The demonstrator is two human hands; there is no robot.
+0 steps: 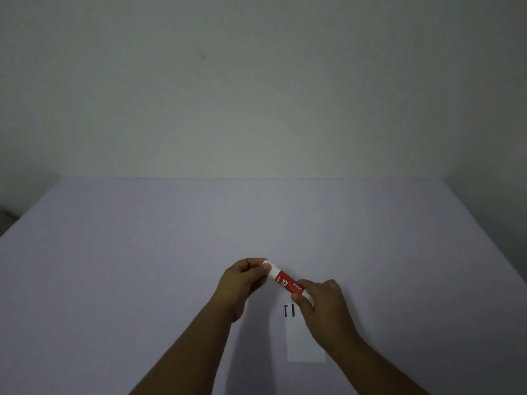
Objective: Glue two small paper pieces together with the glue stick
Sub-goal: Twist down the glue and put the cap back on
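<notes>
A red and white glue stick [286, 283] is held slanted above the table between both hands. My left hand [245, 283] pinches its white upper-left end, and my right hand [322, 306] grips its lower-right end. Below the stick a white paper piece [302, 343] lies flat on the table, with small dark marks [289, 310] near its far edge. My right hand and forearm cover part of this paper. I cannot make out a second paper piece apart from it.
The pale lilac table [142, 266] stretches from the near edge to a plain white wall [256, 81] at the back. A dark object [5, 220] shows at the far left beyond the table's edge.
</notes>
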